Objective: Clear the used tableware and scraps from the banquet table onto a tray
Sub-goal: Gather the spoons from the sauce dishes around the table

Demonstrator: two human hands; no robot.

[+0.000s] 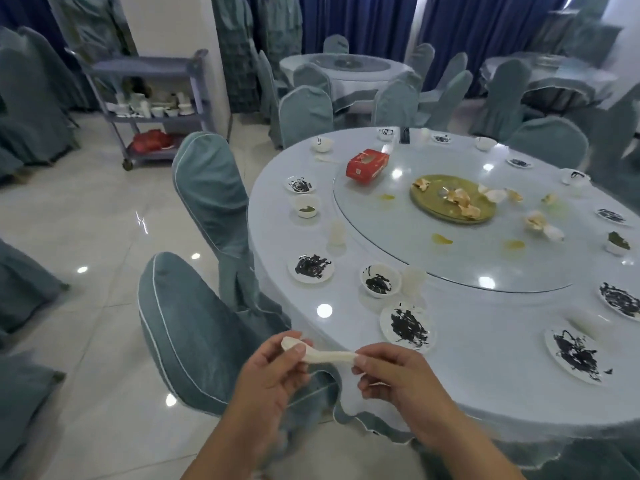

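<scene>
Two hands hold one white spoon [322, 355] just off the near rim of the counter [485, 323], above a covered chair [194, 341]. Far to the left of the spoon and well beyond it stands a grey cart [149, 109] whose middle shelf carries white crockery. No tray can be picked out for certain, so that cart is my best guess for where the spoon goes.

The left hand [273, 372] has its fingers and thumb curled round the spoon's bowl end. The spoon's long axis runs nearly level, left to right, with the bowl leftward and the handle toward the right. The right hand [391, 372] pinches the handle tip between thumb and forefinger, its other fingers curled beneath. Both hands touch the spoon, so neither is nearer. The left has the fuller grip and lies on the cart's side, which makes it the likelier one to carry.

Right of the spoon and beyond it, on the counter, sit a smeared plate [408, 325] and a small bowl [380, 280] behind that. Farther still is the glass turntable [450, 265] with a red tissue box [367, 165] and a yellow dish of scraps [450, 202], none yet cleared.
</scene>
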